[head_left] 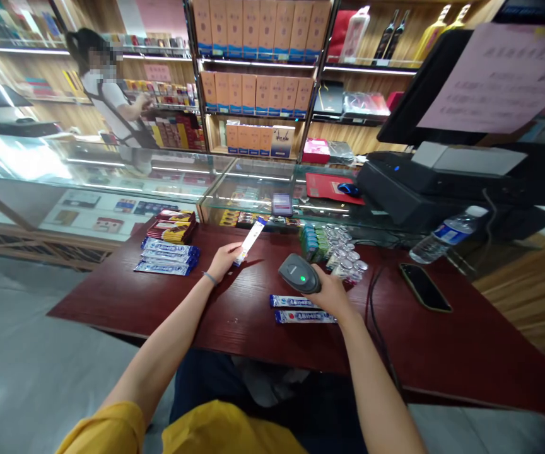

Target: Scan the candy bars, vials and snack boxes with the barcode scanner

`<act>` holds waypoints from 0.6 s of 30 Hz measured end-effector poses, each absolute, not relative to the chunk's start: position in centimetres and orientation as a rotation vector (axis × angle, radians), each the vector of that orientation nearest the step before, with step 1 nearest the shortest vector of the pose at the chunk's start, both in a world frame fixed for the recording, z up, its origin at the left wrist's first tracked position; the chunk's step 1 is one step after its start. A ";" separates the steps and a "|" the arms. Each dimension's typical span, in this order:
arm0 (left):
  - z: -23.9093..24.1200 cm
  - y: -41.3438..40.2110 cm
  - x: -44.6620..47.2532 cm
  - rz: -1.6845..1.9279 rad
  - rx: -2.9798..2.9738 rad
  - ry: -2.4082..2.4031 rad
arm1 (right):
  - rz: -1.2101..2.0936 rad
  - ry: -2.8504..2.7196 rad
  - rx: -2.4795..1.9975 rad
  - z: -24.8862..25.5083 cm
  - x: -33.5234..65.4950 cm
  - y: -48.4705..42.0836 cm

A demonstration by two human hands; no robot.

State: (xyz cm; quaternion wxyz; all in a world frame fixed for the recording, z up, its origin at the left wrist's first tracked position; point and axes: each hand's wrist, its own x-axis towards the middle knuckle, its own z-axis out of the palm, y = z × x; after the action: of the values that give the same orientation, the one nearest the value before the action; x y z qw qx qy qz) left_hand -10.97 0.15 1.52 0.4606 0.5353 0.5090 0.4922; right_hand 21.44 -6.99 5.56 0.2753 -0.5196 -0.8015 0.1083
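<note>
The fingers [234, 250] of the left hand [222, 263] pinch the lower end of a slim white packet with a blue tip [252, 239], held over the dark red wooden desk [234, 321]; its print is too small for me to read. The right hand [333, 294] has its fingers closed round a grey handheld scanner with a green light [295, 273], its pale lettering illegible from here. Below it lie two blue-and-white wrapped sticks [303, 316], each printed with characters I can't make out. More blue-and-white sticks [166, 258] lie leftward. A clear plastic bottle [447, 236] wears a blue label; a pink paper sheet [494, 79] on the black monitor [431, 79] carries blurred lines of writing.
</note>
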 end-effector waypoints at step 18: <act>8.0 -4.3 -17.8 1.251 1.995 1.661 | 0.369 -1.941 -1.340 3.3 23.2 -6.8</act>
State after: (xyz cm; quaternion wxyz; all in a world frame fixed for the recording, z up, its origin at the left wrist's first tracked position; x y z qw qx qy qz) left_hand -17.81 -4.25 8.01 0.1297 0.6865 0.5715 0.4304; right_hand 23.18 -6.76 3.26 0.3682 -0.5218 -0.7560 0.1438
